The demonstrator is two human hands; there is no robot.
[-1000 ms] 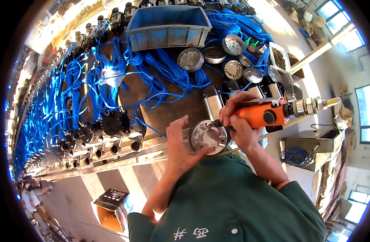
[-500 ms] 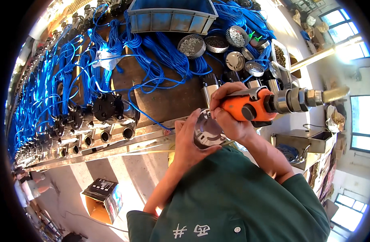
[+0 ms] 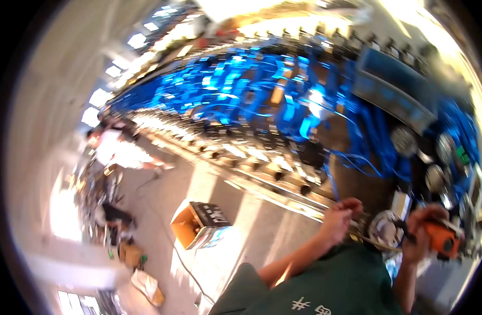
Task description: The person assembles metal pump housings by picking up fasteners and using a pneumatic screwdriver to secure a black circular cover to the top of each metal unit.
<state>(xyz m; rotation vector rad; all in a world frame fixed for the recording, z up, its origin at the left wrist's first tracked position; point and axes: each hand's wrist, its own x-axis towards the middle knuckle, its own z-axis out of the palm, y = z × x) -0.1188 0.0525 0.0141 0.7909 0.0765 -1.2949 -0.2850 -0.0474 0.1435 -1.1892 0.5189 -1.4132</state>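
My right hand (image 3: 420, 233) grips an orange air screwdriver (image 3: 443, 239) by its body, its dark tip directed left toward a round metal cover (image 3: 386, 229). That cover stands at the bench edge between my two hands; whether the tip touches it is too blurred to tell. My left hand (image 3: 339, 220) is off the cover, raised just left of it. Its fingers are curled together in a pinch, and anything between them is too small to make out. Close by it lies a blue cable (image 3: 332, 181) near the bench edge.
Rows of metal pumps with bundled blue cables (image 3: 235, 89) fill the bench to the left. A grey-blue bin (image 3: 393, 89) and round tins (image 3: 403, 140) stand at the far right. An open cardboard box (image 3: 199, 226) is on the floor; another person (image 3: 120, 149) is farther left.
The view has swung left, bringing the long bench and another person in. My left hand has let go of the metal cover and moved left, its fingers now pinched. My right hand still holds the screwdriver.
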